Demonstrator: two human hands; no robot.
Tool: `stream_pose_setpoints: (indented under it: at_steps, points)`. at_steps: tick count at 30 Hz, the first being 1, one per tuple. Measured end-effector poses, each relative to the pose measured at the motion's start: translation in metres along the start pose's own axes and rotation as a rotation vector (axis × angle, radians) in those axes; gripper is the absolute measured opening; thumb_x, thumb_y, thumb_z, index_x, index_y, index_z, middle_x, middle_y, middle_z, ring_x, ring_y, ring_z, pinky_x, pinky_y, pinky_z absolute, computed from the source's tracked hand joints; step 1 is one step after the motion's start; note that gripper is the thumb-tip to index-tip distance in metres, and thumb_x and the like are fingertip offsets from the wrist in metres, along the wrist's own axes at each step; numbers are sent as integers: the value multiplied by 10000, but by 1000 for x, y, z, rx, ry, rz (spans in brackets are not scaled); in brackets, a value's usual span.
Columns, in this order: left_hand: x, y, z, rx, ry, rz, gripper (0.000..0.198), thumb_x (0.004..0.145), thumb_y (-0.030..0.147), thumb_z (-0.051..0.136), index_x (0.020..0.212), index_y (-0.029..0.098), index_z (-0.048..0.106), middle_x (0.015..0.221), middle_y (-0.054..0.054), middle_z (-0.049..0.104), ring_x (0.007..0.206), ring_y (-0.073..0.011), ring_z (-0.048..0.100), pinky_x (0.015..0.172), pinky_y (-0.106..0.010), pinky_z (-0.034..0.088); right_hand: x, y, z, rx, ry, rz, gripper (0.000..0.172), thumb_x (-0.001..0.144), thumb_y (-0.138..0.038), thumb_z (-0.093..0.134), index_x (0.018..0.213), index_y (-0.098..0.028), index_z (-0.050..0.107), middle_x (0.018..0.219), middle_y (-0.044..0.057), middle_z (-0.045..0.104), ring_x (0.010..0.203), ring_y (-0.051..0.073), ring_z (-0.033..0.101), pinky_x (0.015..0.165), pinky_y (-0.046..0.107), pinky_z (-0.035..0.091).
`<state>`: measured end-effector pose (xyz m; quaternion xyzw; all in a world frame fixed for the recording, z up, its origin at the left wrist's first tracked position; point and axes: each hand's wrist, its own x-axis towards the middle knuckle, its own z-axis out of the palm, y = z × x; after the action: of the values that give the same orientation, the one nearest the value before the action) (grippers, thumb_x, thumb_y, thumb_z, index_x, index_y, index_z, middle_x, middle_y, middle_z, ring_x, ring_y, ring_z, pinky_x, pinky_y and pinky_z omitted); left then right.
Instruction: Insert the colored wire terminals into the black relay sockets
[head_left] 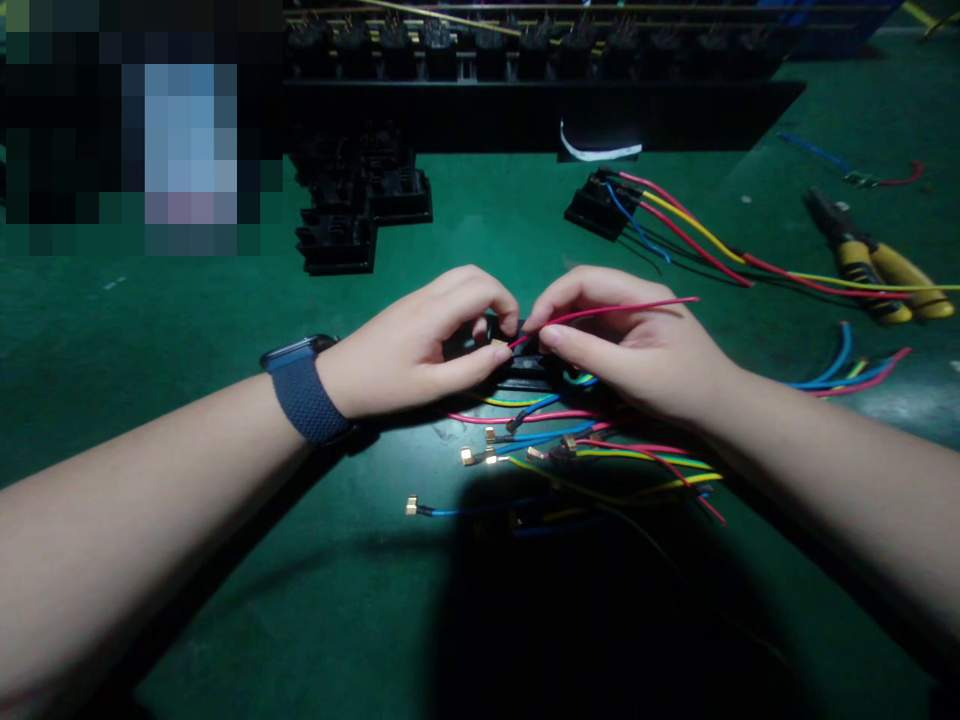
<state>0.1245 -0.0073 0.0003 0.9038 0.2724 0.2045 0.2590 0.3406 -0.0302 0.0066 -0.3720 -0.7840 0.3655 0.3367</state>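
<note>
Wire (pixel 622 308), thin, red, plastic-coated, is running lengthwise rightward from gold metal terminal (pixel 499 344) above green table (pixel 487 245); left hand (pixel 446 345), nearer terminal, is pinching it; right hand (pixel 630 340) is pinching wire just beside; black plastic part (pixel 525 382) is lying beneath, partly hidden.

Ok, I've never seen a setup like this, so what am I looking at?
No machine here: you see a person's bare left hand and right hand, filmed by one head-worn camera looking forward and down. The right fingers pinch a red wire; the left fingertips are at its end, though their grip is unclear. Loose coloured wires lie nearer on the green table. Beyond sit black housings, with yellow-handled pliers off to the right.
</note>
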Motion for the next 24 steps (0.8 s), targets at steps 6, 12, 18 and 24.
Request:
stream_pose_setpoints:
  at_steps: [6,12,18,24]
  points:
    - [0,0,0,4,9,26,159,880,280,533,988,163,532,969,-52,557,873,-160,516,802,-289,442,0,-1,1,17,-4,14,83,828,-192,570,859,-180,646,845,18,660,789,154,602,709,292,476]
    - [0,-1,0,4,-5,21,173,886,291,522,1007,168,528,977,-55,557,889,-166,512,819,-295,441,0,-1,1,17,12,2,73,830,-177,577,867,-166,639,839,16,657,789,143,600,710,278,464]
    - [0,0,0,-3,-5,10,157,891,284,515,998,170,522,975,-52,552,878,-156,506,812,-281,439,0,-1,1,39,-4,7,65,834,-178,566,865,-167,622,829,15,651,773,138,601,686,265,465]
    - [-1,0,-1,-16,-9,18,153,890,283,524,992,169,519,975,-50,551,881,-153,500,814,-278,436,0,-1,1,50,-5,-8,58,843,-174,566,876,-168,613,838,11,644,777,127,600,696,253,474]
